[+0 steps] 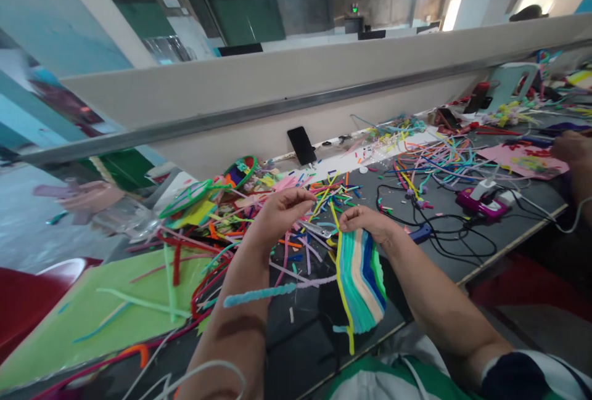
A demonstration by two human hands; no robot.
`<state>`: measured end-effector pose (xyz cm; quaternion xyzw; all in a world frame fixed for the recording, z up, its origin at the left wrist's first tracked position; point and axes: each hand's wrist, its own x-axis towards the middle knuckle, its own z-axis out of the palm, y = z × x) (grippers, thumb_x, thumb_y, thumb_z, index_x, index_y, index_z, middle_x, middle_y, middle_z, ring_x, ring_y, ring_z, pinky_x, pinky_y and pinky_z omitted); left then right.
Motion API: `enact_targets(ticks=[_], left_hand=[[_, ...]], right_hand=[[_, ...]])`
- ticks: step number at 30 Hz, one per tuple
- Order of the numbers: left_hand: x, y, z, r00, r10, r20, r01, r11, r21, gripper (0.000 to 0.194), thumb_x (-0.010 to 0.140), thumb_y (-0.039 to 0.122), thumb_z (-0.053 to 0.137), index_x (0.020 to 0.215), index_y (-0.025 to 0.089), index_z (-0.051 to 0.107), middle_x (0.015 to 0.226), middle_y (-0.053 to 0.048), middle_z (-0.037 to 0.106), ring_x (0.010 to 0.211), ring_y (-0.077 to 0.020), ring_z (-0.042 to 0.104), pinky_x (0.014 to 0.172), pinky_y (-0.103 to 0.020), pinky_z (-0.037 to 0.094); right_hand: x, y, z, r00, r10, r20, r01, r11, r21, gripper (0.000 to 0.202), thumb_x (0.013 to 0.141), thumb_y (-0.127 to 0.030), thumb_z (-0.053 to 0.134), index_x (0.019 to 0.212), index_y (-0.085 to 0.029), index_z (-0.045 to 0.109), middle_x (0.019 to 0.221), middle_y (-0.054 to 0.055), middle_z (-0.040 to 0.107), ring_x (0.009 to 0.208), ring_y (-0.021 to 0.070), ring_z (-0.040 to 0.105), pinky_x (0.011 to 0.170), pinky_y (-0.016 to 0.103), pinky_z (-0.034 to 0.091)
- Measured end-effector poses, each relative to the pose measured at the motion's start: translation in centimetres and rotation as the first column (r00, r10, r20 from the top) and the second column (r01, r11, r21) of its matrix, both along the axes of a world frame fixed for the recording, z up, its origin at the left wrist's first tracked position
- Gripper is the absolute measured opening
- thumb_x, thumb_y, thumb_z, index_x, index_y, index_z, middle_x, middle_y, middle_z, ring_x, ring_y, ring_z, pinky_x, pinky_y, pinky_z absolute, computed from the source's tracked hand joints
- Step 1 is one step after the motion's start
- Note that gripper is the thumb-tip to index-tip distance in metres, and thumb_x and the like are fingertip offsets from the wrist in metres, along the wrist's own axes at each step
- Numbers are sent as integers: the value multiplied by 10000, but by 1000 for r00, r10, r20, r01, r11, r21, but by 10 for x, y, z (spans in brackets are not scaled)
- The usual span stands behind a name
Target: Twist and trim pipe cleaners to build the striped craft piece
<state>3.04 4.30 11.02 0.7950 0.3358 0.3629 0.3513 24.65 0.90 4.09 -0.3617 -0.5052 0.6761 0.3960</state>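
Note:
My right hand (363, 222) pinches the top of a striped panel (358, 280) made of pipe cleaners in yellow, blue, teal, cream, dark blue and green. The panel hangs below the hand over the dark table. A yellow pipe cleaner (340, 252) runs along its left edge and sticks out above and below. My left hand (291, 210) is up and to the left, its thumb and fingertips close together; what they hold, if anything, is too small to make out. Scissors (317, 228) lie between the hands. A blue and lilac pipe cleaner (259, 295) extends beside my left forearm.
Loose pipe cleaners cover the dark table (305, 351). A phone (301, 145) leans on the partition (240, 98). A light green sheet (92, 314) lies left; a purple power strip (483, 203) with cables sits right. Another person's hand (573, 147) is at the far right.

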Motion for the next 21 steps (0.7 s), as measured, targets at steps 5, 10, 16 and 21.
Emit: enact_targets(ticks=[5, 10, 16, 21], left_hand=[[14, -17, 7, 943, -235, -236, 294, 920, 260, 126, 814, 268, 619, 819, 187, 716, 919, -82, 653, 924, -188, 591, 869, -329, 442], [23, -18, 1, 902, -345, -261, 394, 904, 167, 182, 859, 260, 553, 911, 209, 720, 1070, -89, 634, 1005, -185, 586, 893, -331, 447], [12, -13, -1, 926, -374, -49, 346, 894, -284, 258, 867, 294, 518, 1021, 151, 668, 968, -97, 694, 887, -182, 639, 798, -318, 498], [17, -22, 2, 956, -287, -52, 272, 942, -199, 217, 779, 197, 603, 977, 139, 670, 860, -55, 692, 790, -157, 632, 738, -272, 488]], right_hand=[[-1, -1, -1, 1000, 16, -5, -16, 1000, 18, 157, 562, -239, 733, 654, -126, 675, 573, -27, 604, 537, 88, 496, 585, 228, 358], [-1, 0, -7, 998, 65, -4, -64, 995, 83, 160, 555, -228, 743, 651, -121, 674, 575, -42, 580, 545, 82, 466, 598, 230, 344], [-3, 1, -15, 982, 166, -89, -164, 986, 24, 209, 578, -254, 764, 669, -121, 631, 558, -42, 565, 482, 70, 465, 525, 210, 350], [-7, 2, -21, 935, 250, -251, -256, 967, 8, 343, 569, -385, 771, 690, -131, 575, 520, -19, 554, 428, 93, 476, 457, 228, 364]])
